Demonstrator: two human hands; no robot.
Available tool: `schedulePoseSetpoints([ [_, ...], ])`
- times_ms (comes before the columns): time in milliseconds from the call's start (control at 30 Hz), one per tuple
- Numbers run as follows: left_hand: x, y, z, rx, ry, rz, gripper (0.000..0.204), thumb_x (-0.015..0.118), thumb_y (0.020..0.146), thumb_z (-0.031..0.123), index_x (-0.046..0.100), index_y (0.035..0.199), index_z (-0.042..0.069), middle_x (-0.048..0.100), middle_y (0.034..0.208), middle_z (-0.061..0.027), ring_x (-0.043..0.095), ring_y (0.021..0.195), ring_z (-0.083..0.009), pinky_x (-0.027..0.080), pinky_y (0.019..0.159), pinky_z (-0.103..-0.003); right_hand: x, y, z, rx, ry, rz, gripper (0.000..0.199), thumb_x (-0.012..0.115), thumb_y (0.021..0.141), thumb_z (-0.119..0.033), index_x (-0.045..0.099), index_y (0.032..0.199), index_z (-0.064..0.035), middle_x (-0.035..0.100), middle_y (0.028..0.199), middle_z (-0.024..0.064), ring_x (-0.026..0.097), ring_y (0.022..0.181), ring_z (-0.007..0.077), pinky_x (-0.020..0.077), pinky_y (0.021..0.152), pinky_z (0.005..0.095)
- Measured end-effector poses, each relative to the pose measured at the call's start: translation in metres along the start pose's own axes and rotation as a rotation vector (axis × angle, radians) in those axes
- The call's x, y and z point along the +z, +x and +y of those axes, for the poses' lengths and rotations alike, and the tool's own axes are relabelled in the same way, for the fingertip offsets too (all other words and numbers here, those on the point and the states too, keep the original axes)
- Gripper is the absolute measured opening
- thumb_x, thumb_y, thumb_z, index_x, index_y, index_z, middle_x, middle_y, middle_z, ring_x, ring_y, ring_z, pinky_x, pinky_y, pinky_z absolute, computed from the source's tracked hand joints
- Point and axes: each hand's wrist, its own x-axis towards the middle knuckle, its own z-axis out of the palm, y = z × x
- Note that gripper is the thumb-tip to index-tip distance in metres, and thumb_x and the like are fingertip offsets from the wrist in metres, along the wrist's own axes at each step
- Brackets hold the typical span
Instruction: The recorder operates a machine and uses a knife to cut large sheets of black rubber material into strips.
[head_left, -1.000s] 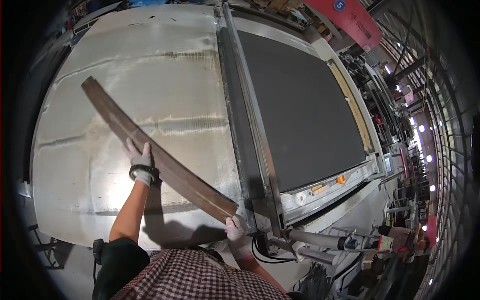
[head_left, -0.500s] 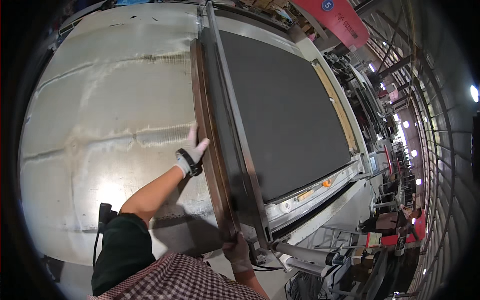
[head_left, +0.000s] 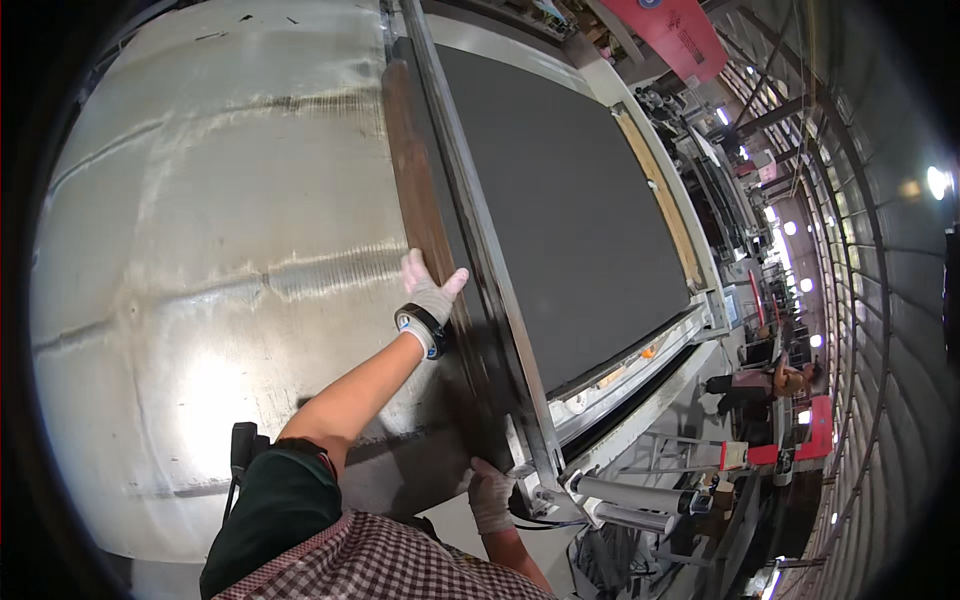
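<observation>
A long dark brown board point(head_left: 421, 190) runs from far to near along the left side of a metal rail point(head_left: 478, 225). My left hand point(head_left: 432, 290), in a thin pale glove, lies on the board with fingers and thumb spread. Around that wrist sits a black ring point(head_left: 421, 328) that looks like a roll of tape. My right hand point(head_left: 490, 498), gloved too, is at the board's near end beside the rail. Its fingers are in shadow, and whether they grip the board cannot be made out.
A worn metal table point(head_left: 250, 210) spreads out on the left. Right of the rail lies a large dark grey panel point(head_left: 560, 210) in a pale machine frame, with a wooden strip point(head_left: 660, 200) along its far side. Metal cylinders point(head_left: 640, 500) stand at the near right. Another person point(head_left: 760, 385) is farther off.
The board has shifted right, closer to the rail, and tipped so more of its brown face shows. Both hands have moved right with it. The view has shifted slightly.
</observation>
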Motion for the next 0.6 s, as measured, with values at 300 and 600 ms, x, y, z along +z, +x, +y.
schedulePoseSetpoints([
  [300, -0.113, 0.101, -0.023, -0.073, -0.625, 0.239, 0.102, 0.077, 0.077, 0.034, 0.017, 0.153, 0.001, 0.043, 0.143, -0.0232, 0.046, 0.128, -0.0334, 0.039, 0.106, -0.040, 0.098, 0.060, -0.016, 0.029, 0.007, -0.335, 0.019, 0.071, 0.079, -0.005, 0.067, 0.097, 0.0016, 0.066, 0.084, 0.0021, 0.063, 0.075, 0.0150, 0.0505, 0.069, 0.0299],
  [600, -0.054, 0.070, -0.013, -0.175, -0.822, 0.027, 0.087, 0.073, 0.081, 0.027, 0.026, 0.150, 0.005, 0.047, 0.137, -0.0172, 0.051, 0.121, -0.0318, 0.044, 0.103, -0.042, 0.062, 0.037, 0.057, -0.298, -0.309, -0.059, 0.032, 0.066, 0.080, 0.003, 0.066, 0.110, -0.0070, 0.068, 0.102, 0.0038, 0.062, 0.091, 0.0149, 0.0498, 0.084, 0.0300],
])
